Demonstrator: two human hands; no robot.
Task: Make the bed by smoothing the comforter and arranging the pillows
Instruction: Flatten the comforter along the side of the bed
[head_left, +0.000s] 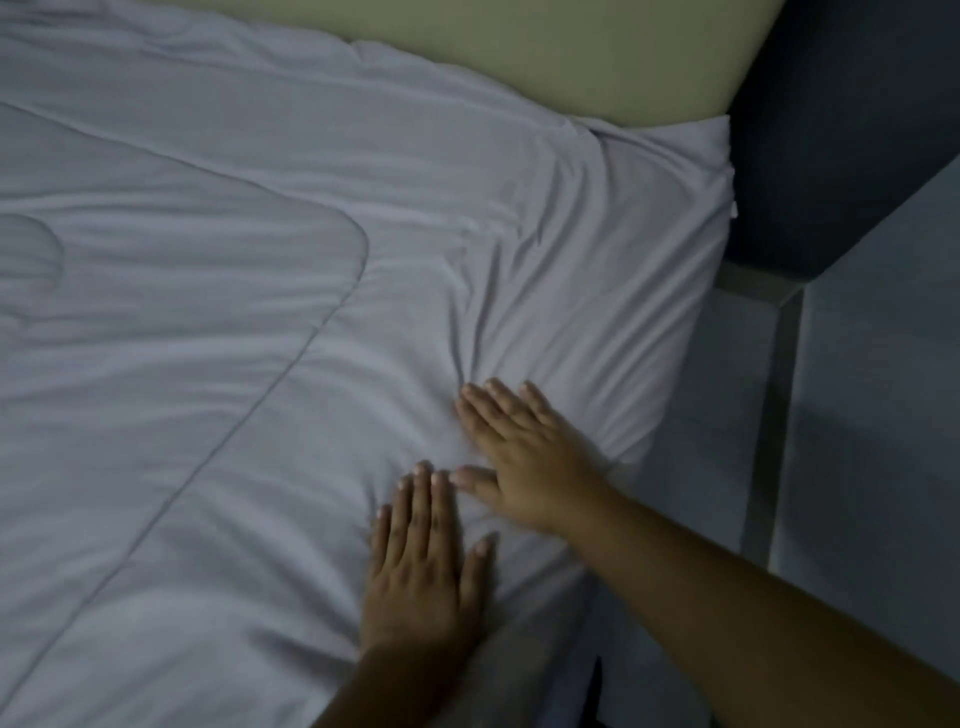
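Observation:
A white comforter (260, 338) covers the bed, with stitched seams and many wrinkles fanning out toward its near right corner. My left hand (423, 561) lies flat on it, palm down, fingers spread, close to the bed's near edge. My right hand (524, 457) is pressed flat just beyond and to the right, fingers pointing up-left at a bunch of creases. Both hands hold nothing. The comforter's far right corner (670, 171) bulges by the headboard; I see no separate pillow.
A beige headboard panel (571, 47) runs along the top. A dark panel (841, 130) stands at the upper right. A pale bedside surface (883, 364) sits to the right of the bed, with a narrow gap (727, 389) between them.

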